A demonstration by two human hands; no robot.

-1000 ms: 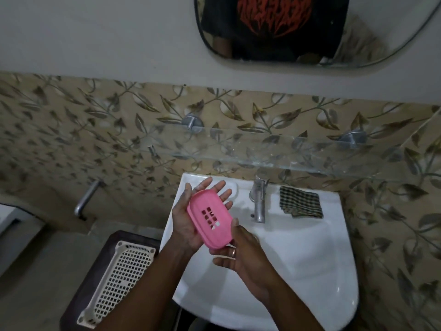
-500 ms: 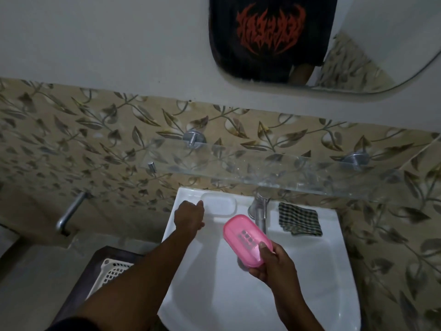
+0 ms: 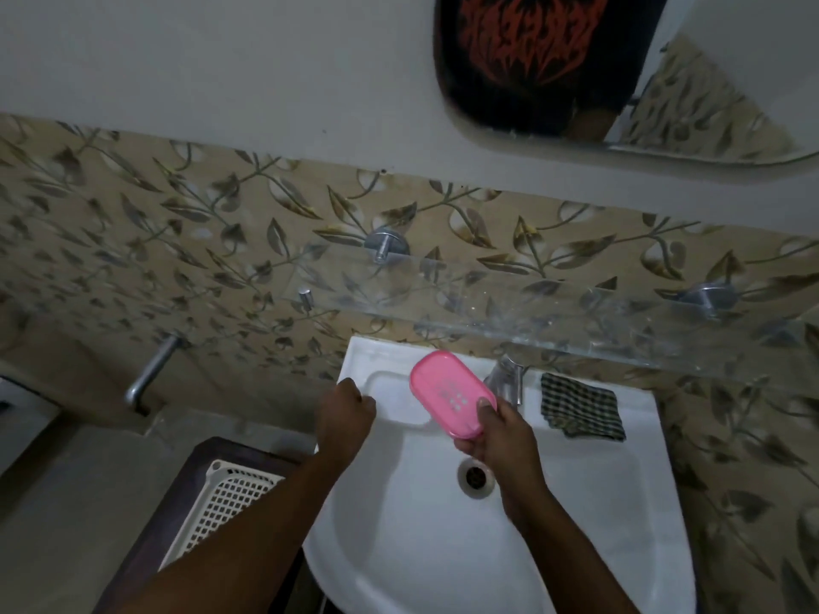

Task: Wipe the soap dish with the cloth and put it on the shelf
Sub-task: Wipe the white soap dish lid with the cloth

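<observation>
Pink soap dish (image 3: 447, 392) in the pinch of my right hand (image 3: 503, 436) over the sink (image 3: 399, 547); left hand (image 3: 345, 412) an empty fist at its rim.

At your right hand's (image 3: 503, 440) fingers (image 3: 486, 407), a pink oval plastic soap dish (image 3: 445, 389); right of them, a folded dark cloth (image 3: 580, 412) checked with pale lines

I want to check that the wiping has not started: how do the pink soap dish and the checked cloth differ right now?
The soap dish is pink and oval; the cloth is dark, checked and folded. The soap dish is held up by the right hand; the cloth lies untouched on the sink rim, right of the tap. Both are below the glass shelf.
</observation>
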